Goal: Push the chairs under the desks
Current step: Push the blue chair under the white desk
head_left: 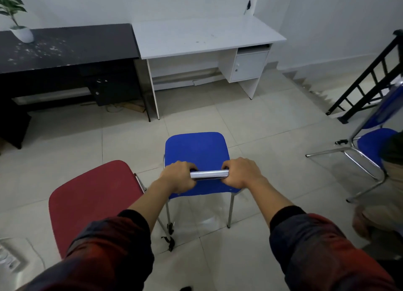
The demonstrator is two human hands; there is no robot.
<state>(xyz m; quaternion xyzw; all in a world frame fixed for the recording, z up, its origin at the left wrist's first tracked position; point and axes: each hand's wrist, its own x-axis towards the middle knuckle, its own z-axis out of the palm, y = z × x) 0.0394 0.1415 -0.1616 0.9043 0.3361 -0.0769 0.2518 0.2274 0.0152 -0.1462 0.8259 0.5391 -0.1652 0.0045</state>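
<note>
Both hands grip the shiny bar [209, 174] at the back of the blue chair [196, 153]. The left hand [179, 175] and right hand [242, 173] have fingers curled tight around it. The chair stands on the floor, well away from the white desk [202, 36]. Push straight ahead, aiming between the desk's legs, and go slow.
</note>
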